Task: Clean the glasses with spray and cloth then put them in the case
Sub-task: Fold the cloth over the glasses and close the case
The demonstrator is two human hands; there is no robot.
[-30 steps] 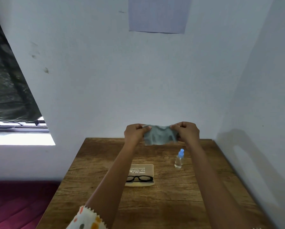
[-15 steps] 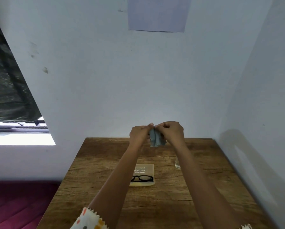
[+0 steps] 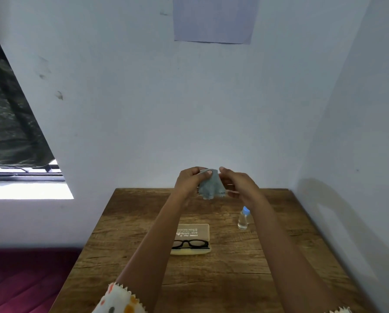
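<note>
- While raised over the far end of the counter [image 3: 234,279], pinches the top edge of the grey cloth [image 3: 211,187] in the left hand [image 3: 187,181], letting it hang bunched
- Holds the right hand [image 3: 238,184] just beside it, fingers loosely spread, thumb at the edge; cannot tell whether gripping
- Probably gathers the cloth into a wiping pad
- Has the spray bottle [image 3: 243,219] upright below the right wrist, handy
- Has the glasses [image 3: 190,243] lying in the open case [image 3: 195,231] mid-counter, apparently not yet cleaned

White sleeves [image 3: 121,300], orange-grey dots, zigzag hems.
</note>
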